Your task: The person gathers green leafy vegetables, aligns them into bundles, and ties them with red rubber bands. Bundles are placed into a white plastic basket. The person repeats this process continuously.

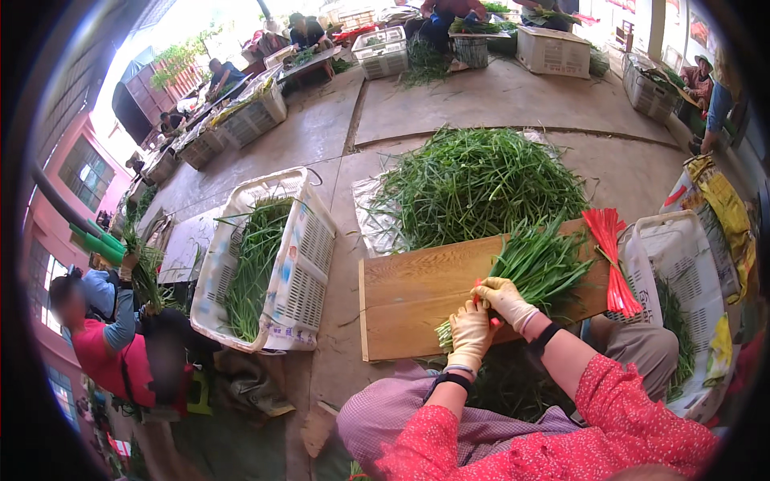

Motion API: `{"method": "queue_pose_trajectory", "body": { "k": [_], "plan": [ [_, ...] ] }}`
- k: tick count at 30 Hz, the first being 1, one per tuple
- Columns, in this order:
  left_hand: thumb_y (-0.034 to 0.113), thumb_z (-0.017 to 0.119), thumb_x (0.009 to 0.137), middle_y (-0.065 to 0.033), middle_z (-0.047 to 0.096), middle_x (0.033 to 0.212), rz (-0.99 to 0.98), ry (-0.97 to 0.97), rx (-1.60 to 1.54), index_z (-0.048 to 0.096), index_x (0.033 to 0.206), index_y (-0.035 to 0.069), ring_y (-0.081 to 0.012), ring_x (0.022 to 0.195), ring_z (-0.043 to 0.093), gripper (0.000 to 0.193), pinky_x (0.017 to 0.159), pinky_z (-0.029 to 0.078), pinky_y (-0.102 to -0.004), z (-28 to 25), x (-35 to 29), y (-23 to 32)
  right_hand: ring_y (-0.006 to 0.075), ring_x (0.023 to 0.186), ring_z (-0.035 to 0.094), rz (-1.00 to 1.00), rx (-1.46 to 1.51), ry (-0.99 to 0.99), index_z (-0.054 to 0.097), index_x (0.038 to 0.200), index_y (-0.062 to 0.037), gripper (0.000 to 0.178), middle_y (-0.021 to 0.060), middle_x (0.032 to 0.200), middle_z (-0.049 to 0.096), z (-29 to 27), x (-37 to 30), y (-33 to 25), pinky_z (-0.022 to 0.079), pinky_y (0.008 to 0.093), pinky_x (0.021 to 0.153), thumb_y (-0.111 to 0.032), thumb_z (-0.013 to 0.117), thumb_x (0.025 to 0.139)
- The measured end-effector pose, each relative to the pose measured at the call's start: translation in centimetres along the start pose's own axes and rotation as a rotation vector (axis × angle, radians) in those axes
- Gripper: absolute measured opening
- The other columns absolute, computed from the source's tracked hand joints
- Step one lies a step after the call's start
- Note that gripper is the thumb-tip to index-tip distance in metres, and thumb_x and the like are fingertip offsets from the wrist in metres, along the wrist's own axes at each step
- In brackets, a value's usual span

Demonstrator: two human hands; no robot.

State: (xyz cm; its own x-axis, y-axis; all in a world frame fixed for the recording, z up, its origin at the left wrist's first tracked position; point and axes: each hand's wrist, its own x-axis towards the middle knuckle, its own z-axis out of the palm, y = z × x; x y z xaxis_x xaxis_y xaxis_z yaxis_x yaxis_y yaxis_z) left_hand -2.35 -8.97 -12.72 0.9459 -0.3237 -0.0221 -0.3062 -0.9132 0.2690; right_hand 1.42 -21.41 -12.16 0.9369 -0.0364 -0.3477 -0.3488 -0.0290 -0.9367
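A bunch of garlic chives (541,260) lies across a wooden board (417,289) in front of me, its pale cut ends poking out to the left. My left hand (471,330), in a cream glove, is closed round the stems near those ends. My right hand (508,305), gloved too, is closed at the bunch, pinching a red tie (477,284) that shows at the fingertips. The tie's path under the fingers is hidden. More red ties (613,260) lie in a sheaf over the board's right end.
Beyond the board, a big heap of chives (481,180) rests on a white sheet (373,212). A white crate (309,256) with chives stands left, another crate (682,252) right. At left, a person (120,345) holds greens. Other people and crates line the far side.
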Motion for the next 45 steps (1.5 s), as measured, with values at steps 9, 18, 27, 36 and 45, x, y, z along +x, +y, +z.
{"method": "queue_pose_trajectory", "body": {
  "k": [9, 18, 27, 36, 45],
  "plan": [
    [0.036, 0.092, 0.058, -0.0250, 0.048, 0.141, -0.085, 0.271, -0.380, 0.047, 0.123, 0.006, -0.0384, 0.101, 0.064, 0.085, 0.086, 0.053, -0.0483, 1.2, -1.3, -0.9, 0.0067, 0.054, 0.057, 0.127, 0.175, -0.304, 0.070, 0.096, -0.0030, 0.014, 0.0042, 0.085, 0.072, -2.3, -1.3, -0.3, 0.047, 0.0204, 0.051, -0.016, 0.066, 0.097],
    [0.050, 0.085, 0.062, -0.0157, 0.050, 0.143, -0.035, -0.034, 0.085, 0.055, 0.135, 0.003, -0.0335, 0.122, 0.054, 0.091, 0.103, 0.044, -0.0518, -1.5, -1.1, -0.1, 0.0093, 0.063, 0.063, -0.112, -0.270, -0.396, 0.069, 0.095, -0.0056, 0.011, 0.0015, 0.071, 0.066, -2.8, -5.5, 0.3, 0.051, 0.0278, 0.060, -0.016, 0.068, 0.095],
    [0.030, 0.077, 0.074, -0.0119, 0.067, 0.099, -0.056, -0.002, 0.082, 0.058, 0.104, 0.007, -0.0316, 0.097, 0.068, 0.043, 0.088, 0.053, -0.0440, 3.0, -1.8, -0.7, 0.0143, 0.064, 0.067, -0.476, -0.544, -0.132, 0.067, 0.098, -0.0036, 0.017, 0.0060, 0.081, 0.068, -2.3, -10.1, 1.5, 0.054, 0.0295, 0.066, -0.017, 0.073, 0.089],
    [0.028, 0.079, 0.072, -0.0158, 0.067, 0.104, -0.074, -0.018, -0.002, 0.060, 0.107, 0.006, -0.0343, 0.099, 0.067, 0.046, 0.086, 0.053, -0.0449, 1.6, -1.6, -0.1, 0.0093, 0.063, 0.067, 0.374, -0.175, -0.363, 0.072, 0.101, -0.0040, 0.041, 0.0026, 0.081, 0.074, -3.2, -12.5, 1.6, 0.045, 0.0196, 0.054, -0.041, 0.054, 0.102],
    [0.021, 0.060, 0.088, -0.0147, 0.067, 0.107, -0.114, 0.009, -0.006, 0.059, 0.109, 0.007, -0.0318, 0.102, 0.066, 0.025, 0.086, 0.052, -0.0436, 3.9, -1.5, -1.4, 0.0138, 0.052, 0.062, 0.373, -0.158, -0.367, 0.071, 0.077, 0.0005, 0.031, 0.0095, 0.068, 0.070, 0.7, -11.5, -1.3, 0.050, 0.0252, 0.050, -0.019, 0.054, 0.095]
  ]
}}
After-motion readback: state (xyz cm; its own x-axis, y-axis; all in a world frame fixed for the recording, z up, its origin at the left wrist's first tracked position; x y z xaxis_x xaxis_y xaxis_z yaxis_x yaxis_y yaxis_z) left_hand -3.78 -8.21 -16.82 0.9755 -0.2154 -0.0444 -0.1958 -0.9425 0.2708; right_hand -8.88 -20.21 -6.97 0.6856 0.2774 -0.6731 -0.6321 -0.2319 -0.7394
